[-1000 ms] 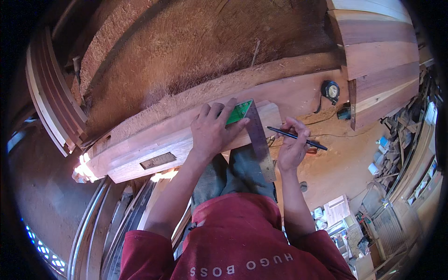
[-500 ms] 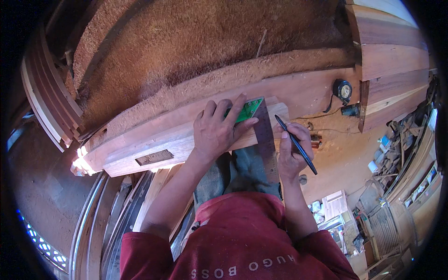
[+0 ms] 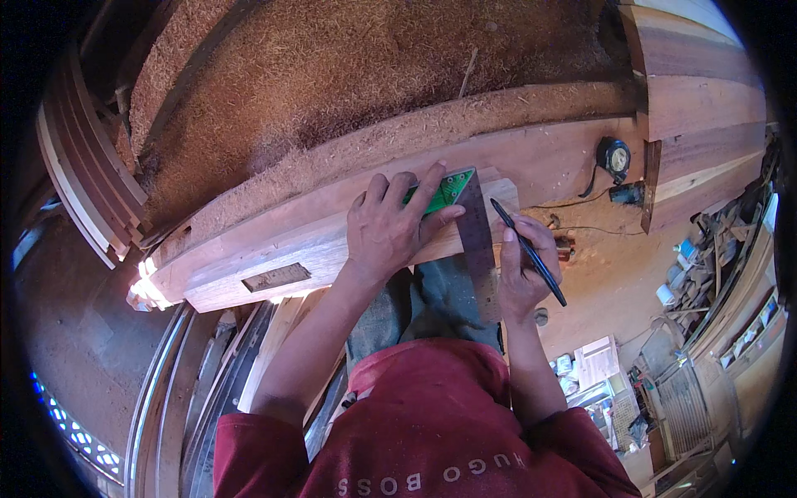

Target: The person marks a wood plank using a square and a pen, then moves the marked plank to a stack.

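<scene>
Item: shirt (image 3: pixel 427 407), dark red; one line of pale capital lettering (image 3: pixel 452 473) across the chest, two words, letters widely spaced, running in a shallow curve and standing upside down in this view; legible, wording not transcribed. Item: tape measure (image 3: pixel 615 158), dark case; pale round label on the upward face, print too small to read. Item: square (image 3: pixel 477 241), metal blade; faint marks toward the end nearest the shirt, too indistinct to tell as numbers or as graduations. Item: green stock (image 3: pixel 451 187) of the same square; small pale spots on its surface, too small to identify as print.
</scene>
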A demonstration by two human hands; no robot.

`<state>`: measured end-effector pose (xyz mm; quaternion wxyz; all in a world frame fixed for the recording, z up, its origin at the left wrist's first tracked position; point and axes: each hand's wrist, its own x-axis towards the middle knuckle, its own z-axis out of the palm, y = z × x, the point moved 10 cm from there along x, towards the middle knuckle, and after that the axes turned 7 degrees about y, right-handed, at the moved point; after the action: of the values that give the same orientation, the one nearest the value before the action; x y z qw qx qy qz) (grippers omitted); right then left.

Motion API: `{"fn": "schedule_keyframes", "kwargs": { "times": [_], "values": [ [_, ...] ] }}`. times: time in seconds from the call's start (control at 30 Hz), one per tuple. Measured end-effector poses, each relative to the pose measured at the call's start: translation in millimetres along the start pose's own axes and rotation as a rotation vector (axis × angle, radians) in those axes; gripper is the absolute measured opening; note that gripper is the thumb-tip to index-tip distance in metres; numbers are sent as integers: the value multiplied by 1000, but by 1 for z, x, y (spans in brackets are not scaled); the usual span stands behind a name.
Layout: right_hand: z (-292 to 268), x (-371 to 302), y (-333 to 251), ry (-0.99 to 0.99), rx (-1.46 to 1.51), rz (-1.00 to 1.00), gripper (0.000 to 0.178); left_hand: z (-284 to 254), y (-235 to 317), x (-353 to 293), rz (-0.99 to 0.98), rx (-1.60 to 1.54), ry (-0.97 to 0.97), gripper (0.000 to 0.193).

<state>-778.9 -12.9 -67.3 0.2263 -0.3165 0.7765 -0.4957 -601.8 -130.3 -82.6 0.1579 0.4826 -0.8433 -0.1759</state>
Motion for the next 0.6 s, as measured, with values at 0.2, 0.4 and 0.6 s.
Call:
{"fn": "schedule_keyframes", "kwargs": {
  "times": [0.2,0.4,0.6],
  "values": [
    [3,2,-11,-27,-68,-108,16,0,0,-1,9,-4,15,59],
    [5,3,-14,-45,-102,-124,15,-1,1,0,4,7,14,59],
    [6,3,-17,-59,-134,-163,16,-3,2,0,19,4,49,57]
  ]
}}
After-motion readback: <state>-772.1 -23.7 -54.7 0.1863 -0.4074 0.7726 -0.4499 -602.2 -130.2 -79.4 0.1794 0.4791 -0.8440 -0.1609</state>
